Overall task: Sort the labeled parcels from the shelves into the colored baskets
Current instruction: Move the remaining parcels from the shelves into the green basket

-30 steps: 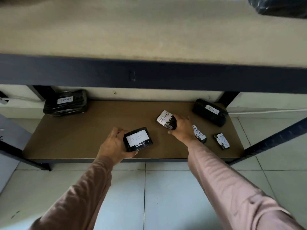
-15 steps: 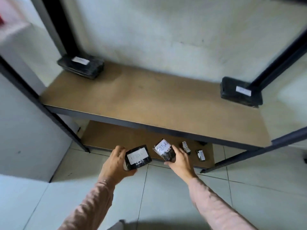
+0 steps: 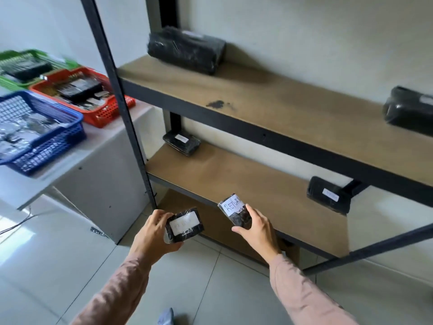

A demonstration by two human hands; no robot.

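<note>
Fingers [image 3: 159, 216] of left hand [image 3: 152, 235] clasp squat parcel [image 3: 185, 225]; right hand's [image 3: 256, 233] clasp RETURN parcel [image 3: 234, 208].

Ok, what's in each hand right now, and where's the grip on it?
The left hand holds a black parcel with a faint label, grip round its left end. The right hand holds the parcel marked RETURN, grip on its lower end.

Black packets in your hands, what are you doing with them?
A person is sorting parcels. The left hand holds a white-labelled parcel, and the right hand holds a RETURN parcel, both in front of the shelves. Other black parcels lie on the boards. The blue basket, red basket and green basket sit on a white table to the left, with parcels already inside.
</note>
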